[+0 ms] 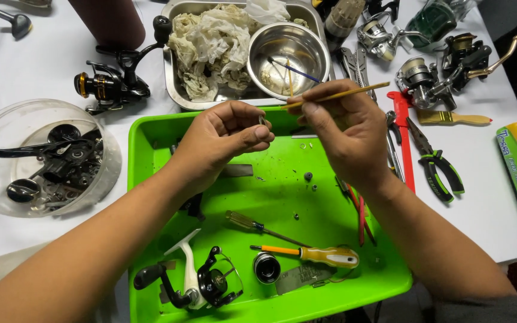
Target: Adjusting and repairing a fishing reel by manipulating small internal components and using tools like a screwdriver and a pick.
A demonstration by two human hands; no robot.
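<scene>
Head view: left hand (pixel 222 140) pinches a tiny metal part (pixel 262 120) btwn thumb & fingers, held above the green tray (pixel 151 155). Right hand (pixel 345 128) has fingers clamped on a thin brush (pixel 336 96), handle pointing right, tip just beside the part. Steel bowl (pixel 288 54) w/ more brushes sits behind, in a metal pan (pixel 178 90) w/ rags (pixel 210 45). To do this well, I'd judge: keep part over tray so drops land there, light strokes, steady pinch.
</scene>
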